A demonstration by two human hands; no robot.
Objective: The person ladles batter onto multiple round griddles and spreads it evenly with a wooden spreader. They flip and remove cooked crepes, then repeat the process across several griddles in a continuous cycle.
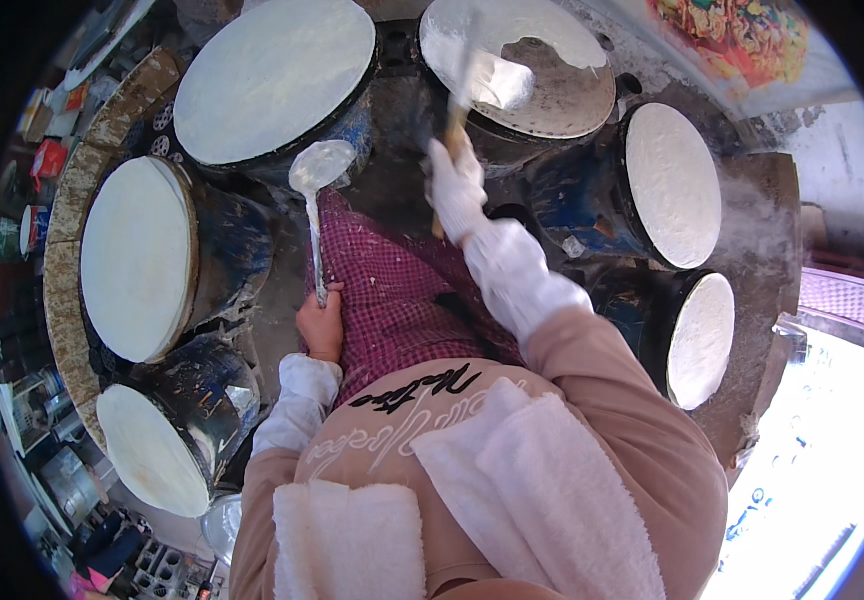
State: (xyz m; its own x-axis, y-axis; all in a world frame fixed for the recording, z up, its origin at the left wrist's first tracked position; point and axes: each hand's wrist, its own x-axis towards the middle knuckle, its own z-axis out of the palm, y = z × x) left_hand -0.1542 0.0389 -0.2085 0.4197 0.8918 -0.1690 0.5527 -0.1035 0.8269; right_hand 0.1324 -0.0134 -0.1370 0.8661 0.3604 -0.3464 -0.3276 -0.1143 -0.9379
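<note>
My bare left hand [320, 324] grips the handle of a metal ladle [321, 166], whose bowl is coated with pale batter. In my right hand [459, 184], which wears a white glove, is a wooden-handled scraper [469, 71] with a blurred blade. It is raised by the round griddle [570, 94] at the top, where a pale batter layer covers part of the dark plate and a folded white piece lies near the blade. A large griddle [274, 75] to the upper left is fully covered with a pale sheet.
More batter-covered griddles on drum-like stoves stand around me: left [135, 259], lower left [150, 450], right [673, 184] and lower right [700, 341]. A curved brick edge [64, 285] runs along the left. Steam rises at the right.
</note>
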